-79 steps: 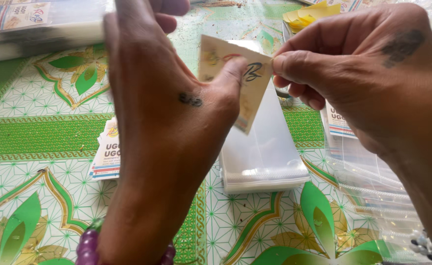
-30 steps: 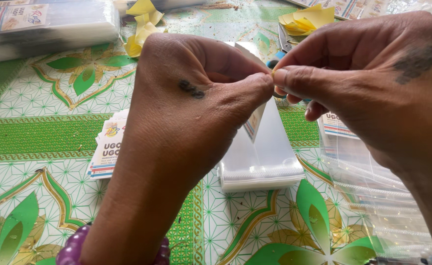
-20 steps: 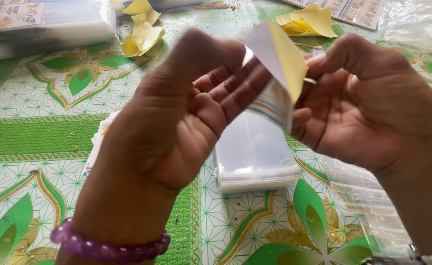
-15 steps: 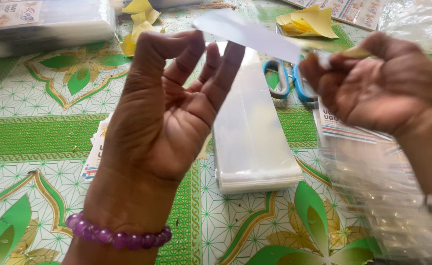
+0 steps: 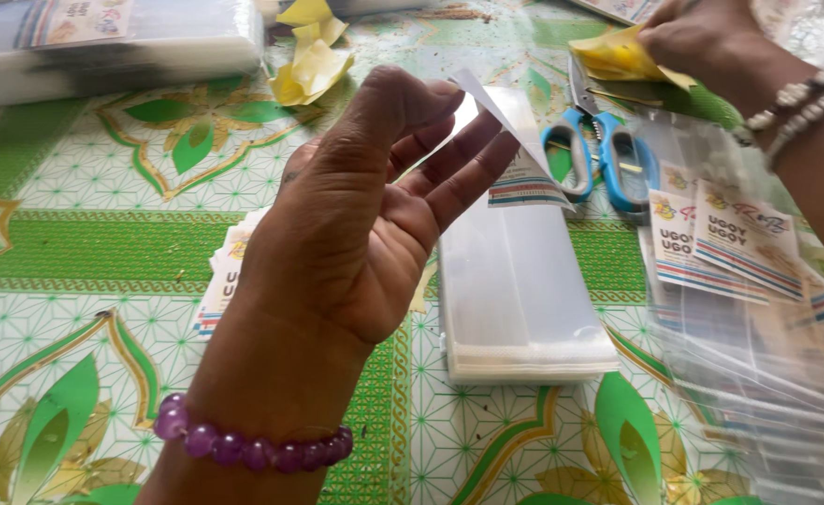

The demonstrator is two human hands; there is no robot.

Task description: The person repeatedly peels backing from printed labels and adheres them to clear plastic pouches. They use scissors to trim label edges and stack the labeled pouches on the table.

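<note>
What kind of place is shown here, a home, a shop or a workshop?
Probably a small hand-packing table, maybe at home. A green floral plastic tablecloth carries a stack of clear plastic sleeves, blue-handled scissors and printed paper labels. The left hand holds one sleeve; the right hand touches yellow paper scraps.

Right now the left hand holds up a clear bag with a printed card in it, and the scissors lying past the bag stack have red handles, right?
Not quite. The head view shows the scissors have blue handles, not red. The rest stands: the left hand holds up a clear bag with a printed card in it, and the scissors lie past the bag stack.
</note>
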